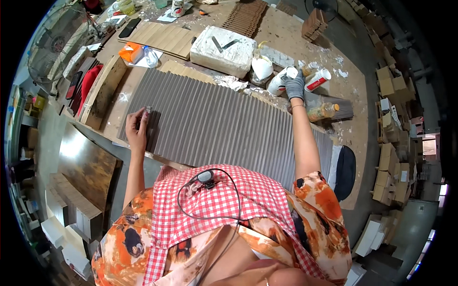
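A wide row of grey-brown grooved wooden strips [214, 121] lies side by side across the table in front of me. My left hand [136, 127], bare, is above the left end of the strips. Its fingertips are pinched together on something small and pale that I cannot make out. To the far right, my right hand [296, 87] wears a grey glove and is closed at the side of a white bottle [280, 82]. A second white bottle with a red band [317, 80] leans just right of the glove. Near my right wrist lies a clear bottle with an orange cap [322, 111].
A white-smeared block [223, 50] stands behind the strips, beside a white-covered jar [261, 69]. Light wooden slats [157, 38], an orange packet [131, 52] and a wooden beam [102, 93] are at the left. A dark oval object [345, 172] lies at the right edge.
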The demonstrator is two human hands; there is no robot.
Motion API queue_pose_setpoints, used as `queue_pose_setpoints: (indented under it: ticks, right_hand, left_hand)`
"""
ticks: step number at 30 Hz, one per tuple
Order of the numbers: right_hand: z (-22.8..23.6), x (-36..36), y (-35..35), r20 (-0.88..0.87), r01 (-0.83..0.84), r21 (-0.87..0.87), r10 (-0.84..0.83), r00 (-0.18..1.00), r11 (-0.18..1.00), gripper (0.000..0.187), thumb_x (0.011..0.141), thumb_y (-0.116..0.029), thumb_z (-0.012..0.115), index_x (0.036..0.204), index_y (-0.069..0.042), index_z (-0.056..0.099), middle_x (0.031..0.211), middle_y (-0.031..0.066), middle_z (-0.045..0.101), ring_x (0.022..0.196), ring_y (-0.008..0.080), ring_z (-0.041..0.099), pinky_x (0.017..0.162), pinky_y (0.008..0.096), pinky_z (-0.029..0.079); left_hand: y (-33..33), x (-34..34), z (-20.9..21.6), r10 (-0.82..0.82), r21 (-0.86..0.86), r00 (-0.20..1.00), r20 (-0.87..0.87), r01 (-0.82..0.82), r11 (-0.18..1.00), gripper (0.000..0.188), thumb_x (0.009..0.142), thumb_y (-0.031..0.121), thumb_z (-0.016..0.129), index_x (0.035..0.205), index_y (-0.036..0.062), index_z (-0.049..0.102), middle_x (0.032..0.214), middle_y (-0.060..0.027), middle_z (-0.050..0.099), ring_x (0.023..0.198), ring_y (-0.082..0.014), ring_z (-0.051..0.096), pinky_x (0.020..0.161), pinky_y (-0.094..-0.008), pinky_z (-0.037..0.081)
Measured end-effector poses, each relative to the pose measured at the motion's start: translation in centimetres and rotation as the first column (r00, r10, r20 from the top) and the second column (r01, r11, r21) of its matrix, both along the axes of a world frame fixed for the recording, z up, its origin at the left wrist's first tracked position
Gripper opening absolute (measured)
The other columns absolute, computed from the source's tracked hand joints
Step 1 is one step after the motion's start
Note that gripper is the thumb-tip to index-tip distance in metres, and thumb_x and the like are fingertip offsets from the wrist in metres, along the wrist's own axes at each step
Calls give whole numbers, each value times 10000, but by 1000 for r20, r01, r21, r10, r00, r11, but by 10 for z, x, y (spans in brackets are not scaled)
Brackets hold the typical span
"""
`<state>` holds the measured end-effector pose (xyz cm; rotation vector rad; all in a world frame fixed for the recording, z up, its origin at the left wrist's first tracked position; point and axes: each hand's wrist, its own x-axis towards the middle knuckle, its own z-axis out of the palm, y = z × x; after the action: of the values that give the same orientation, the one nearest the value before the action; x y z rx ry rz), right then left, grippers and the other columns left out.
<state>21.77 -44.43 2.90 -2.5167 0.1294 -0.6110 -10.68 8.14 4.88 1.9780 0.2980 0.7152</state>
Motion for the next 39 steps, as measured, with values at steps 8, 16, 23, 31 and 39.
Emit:
queue_pose_setpoints:
  ticks: [8,16,23,31,39]
  right_hand:
    - [30,15,-18,126,9,121,-24,992,993,646,711,-326,857,1207,4,606,1181,263,654,1098,415,635,973,448,514]
    - [105,-76,44,215,-270,859,171,961,436,379,840,-168,820,1114,-7,614,1067,73,643,941,177,601,872,337,513]
    - [49,-169,129,122,-255,927,422,898,276,379,908,-222,736,1247,-75,651,1157,21,661,1102,157,575,964,320,474]
    - [46,-251,187,-8,-90,991,702,712,102,599,944,-257,728,1458,-91,469,1333,97,549,1174,210,559,1034,332,488]
    - [46,-260,190,-291,-371,674,691,661,639,600,989,-339,664,1449,-17,454,1306,206,614,1185,302,609,1037,389,485]
  left_hand:
    - [4,-4,-3,-20,19,1000,-7,20,1000,248,998,125,652,1218,20,702,1031,-70,624,966,-155,622,848,-274,490]
    - [9,-4,-5,-28,-22,1000,-14,28,999,346,1022,129,627,1352,25,632,1132,-35,590,945,-108,597,818,-230,495]
    - [-3,12,6,-165,-545,977,133,211,811,374,1035,155,607,1375,0,588,1195,-49,654,1011,-107,638,862,-252,512]
    - [-101,42,102,-382,-399,890,248,453,797,386,1024,105,589,1380,-37,544,1253,-97,638,1121,-130,609,969,-273,480]
    - [-149,59,114,-394,-73,918,-31,391,917,419,961,158,701,1338,-1,609,1116,-126,605,941,-188,614,833,-308,508]
